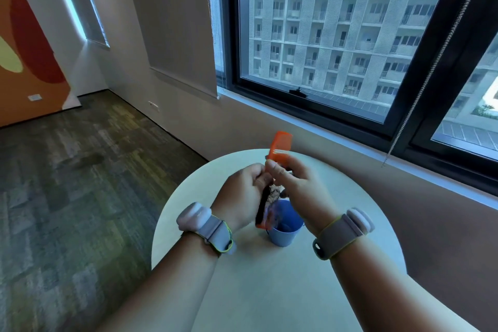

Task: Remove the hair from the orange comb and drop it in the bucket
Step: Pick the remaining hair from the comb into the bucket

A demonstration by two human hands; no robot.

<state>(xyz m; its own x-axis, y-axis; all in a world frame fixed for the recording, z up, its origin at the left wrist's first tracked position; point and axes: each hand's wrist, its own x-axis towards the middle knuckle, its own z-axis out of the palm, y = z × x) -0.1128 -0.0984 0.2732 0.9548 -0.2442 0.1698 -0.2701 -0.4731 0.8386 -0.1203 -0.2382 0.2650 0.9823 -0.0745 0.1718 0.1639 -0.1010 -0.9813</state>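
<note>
Sticking up above both hands, the comb (279, 146) is bright orange plastic, flat, with fine straight teeth on its right edge; its top end is tilted away toward the window, and its lower part is hidden behind the fingers. Right hand (299, 191) has thumb and fingers curled and pinching the comb just below the teeth, thumb laid flat along the near face. Left hand (242, 194) is curled too, fingers closed at the comb's lower end where the hair (272, 195) sits: a fuzzy, tangled clump, pale grey-brown, with a darker strand or strip hanging down beside it; can't tell exactly which fingers pinch the clump, or whether the dark strip is hair or part of the comb. Something orange shows at the bottom of that strip, blurred. Bucket (285, 229) is directly under the hands, small, blue, smooth plastic, round open mouth, tapering downward, standing upright on the table; hair hangs over its rim area, not in it. Table (269, 291) is round, pale cream, matte smooth top. Both wrists carry soft fabric bands (336, 237) with rounded pale pink pods. Beyond the table: grey wall, black-framed window (336, 43) with a bead chain hanging from the blind, mottled green-grey carpet (80, 170) at left.
</note>
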